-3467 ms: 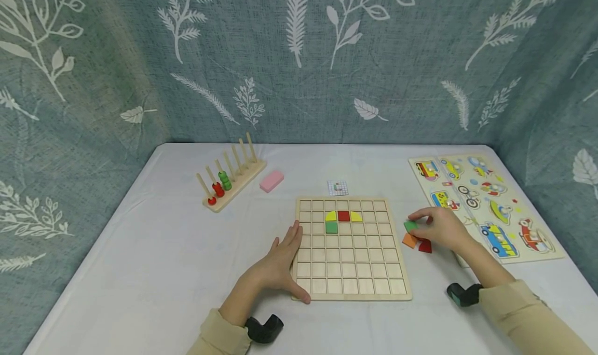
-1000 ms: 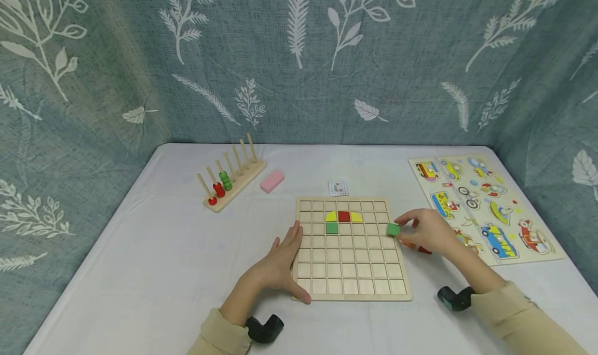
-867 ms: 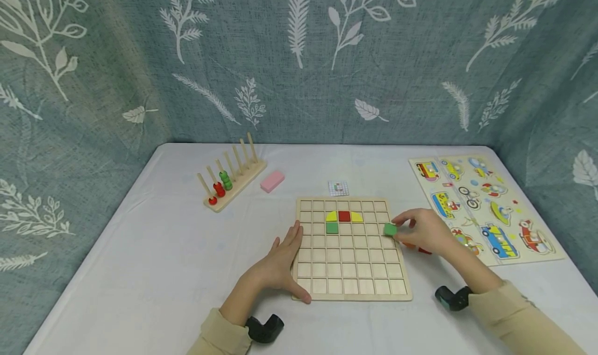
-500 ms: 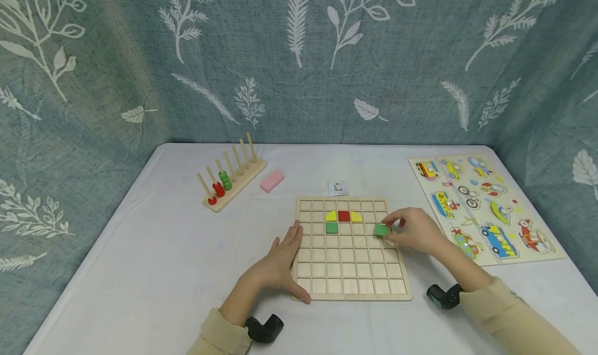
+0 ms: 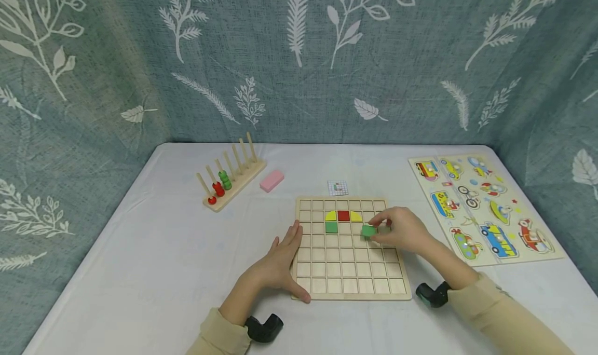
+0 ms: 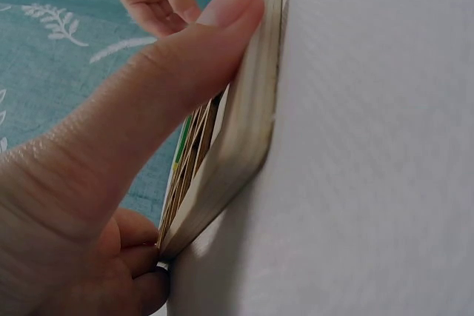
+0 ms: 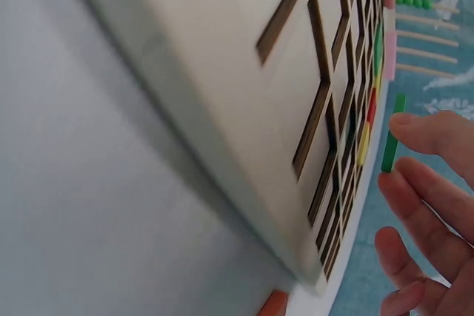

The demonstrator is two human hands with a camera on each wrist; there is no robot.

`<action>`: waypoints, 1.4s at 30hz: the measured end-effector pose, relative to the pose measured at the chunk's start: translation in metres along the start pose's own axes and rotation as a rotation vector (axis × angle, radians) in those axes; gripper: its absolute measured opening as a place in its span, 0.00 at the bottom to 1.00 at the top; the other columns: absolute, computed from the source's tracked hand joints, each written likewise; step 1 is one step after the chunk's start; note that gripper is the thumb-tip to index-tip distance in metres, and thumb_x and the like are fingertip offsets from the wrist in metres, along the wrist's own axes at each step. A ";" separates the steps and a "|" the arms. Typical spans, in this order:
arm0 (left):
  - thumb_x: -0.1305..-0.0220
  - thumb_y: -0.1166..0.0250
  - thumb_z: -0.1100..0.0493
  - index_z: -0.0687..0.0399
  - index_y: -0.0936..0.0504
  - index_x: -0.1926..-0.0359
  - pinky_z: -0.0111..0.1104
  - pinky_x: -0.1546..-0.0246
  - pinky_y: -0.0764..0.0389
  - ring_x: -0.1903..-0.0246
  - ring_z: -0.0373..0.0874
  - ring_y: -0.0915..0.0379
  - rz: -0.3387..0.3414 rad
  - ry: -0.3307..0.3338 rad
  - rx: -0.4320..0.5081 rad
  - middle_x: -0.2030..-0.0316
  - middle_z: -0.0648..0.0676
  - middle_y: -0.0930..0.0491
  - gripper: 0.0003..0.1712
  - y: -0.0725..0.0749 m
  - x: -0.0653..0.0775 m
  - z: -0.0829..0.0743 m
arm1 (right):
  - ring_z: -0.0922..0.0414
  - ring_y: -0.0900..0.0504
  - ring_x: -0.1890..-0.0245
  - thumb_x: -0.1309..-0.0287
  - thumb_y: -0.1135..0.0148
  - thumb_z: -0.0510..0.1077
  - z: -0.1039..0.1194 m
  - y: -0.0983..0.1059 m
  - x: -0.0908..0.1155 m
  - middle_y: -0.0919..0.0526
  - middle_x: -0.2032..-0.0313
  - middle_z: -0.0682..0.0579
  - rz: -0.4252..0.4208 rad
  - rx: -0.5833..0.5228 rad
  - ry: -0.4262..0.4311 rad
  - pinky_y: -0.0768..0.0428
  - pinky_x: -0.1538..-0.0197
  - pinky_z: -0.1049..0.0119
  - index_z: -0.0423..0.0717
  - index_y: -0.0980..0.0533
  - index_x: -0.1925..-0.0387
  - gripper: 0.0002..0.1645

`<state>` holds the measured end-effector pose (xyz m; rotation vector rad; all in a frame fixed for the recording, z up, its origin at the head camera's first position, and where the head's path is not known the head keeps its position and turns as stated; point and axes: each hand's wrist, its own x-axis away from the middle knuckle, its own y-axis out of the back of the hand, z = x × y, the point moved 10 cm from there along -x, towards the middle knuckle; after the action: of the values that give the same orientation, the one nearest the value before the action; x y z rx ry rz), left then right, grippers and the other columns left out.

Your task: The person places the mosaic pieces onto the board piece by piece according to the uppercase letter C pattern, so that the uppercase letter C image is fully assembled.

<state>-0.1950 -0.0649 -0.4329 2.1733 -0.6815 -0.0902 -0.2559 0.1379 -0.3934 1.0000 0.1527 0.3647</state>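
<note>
A wooden grid board (image 5: 350,297) lies on the white-covered table. My left hand (image 5: 275,264) rests along its left side with fingers extended, the thumb (image 6: 229,16) over the near edge. Between thumb and fingertips, my right hand (image 5: 404,230) pinches a green square tile (image 5: 368,230), held above the board's right part; the right wrist view shows it clear of the grid. Set in the board are a red square tile (image 5: 343,216), a yellow rounded tile (image 5: 330,216) and another yellow tile (image 5: 356,216) on either side, and a green tile (image 5: 331,227) below the left one.
Behind the board lies a small pattern card (image 5: 338,188). A pink block (image 5: 272,180) and a peg stand (image 5: 238,181) with red and green beads are back left. Picture puzzle boards (image 5: 486,209) lie right. An orange-red tile (image 7: 274,303) sits beside the board.
My right hand has picked up the green tile from beside the board and carried it left over the grid. The left hand has stayed in place.
</note>
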 end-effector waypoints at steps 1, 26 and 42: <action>0.81 0.18 0.45 0.71 0.60 0.32 0.51 0.35 0.61 0.31 0.52 0.71 0.000 -0.001 -0.002 0.30 0.63 0.66 0.81 0.000 0.000 0.000 | 0.57 0.29 0.71 0.61 0.28 0.42 0.002 -0.001 -0.001 0.19 0.71 0.57 0.004 0.001 0.001 0.31 0.71 0.67 0.45 0.17 0.65 0.16; 0.80 0.18 0.45 0.70 0.61 0.32 0.52 0.35 0.61 0.31 0.52 0.71 0.013 -0.002 -0.003 0.30 0.63 0.68 0.81 0.000 0.001 0.000 | 0.57 0.27 0.68 0.59 0.28 0.44 0.038 -0.014 -0.015 0.19 0.70 0.57 0.034 0.017 0.039 0.29 0.69 0.66 0.47 0.17 0.65 0.14; 0.79 0.18 0.44 0.70 0.61 0.32 0.52 0.36 0.62 0.31 0.52 0.71 0.012 -0.006 -0.006 0.30 0.62 0.67 0.80 0.000 0.000 0.000 | 0.57 0.28 0.67 0.59 0.28 0.45 0.049 -0.027 -0.024 0.18 0.70 0.63 0.066 -0.017 0.030 0.30 0.67 0.65 0.51 0.17 0.66 0.13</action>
<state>-0.1945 -0.0647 -0.4327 2.1641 -0.6965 -0.0922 -0.2580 0.0771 -0.3904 0.9844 0.1434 0.4409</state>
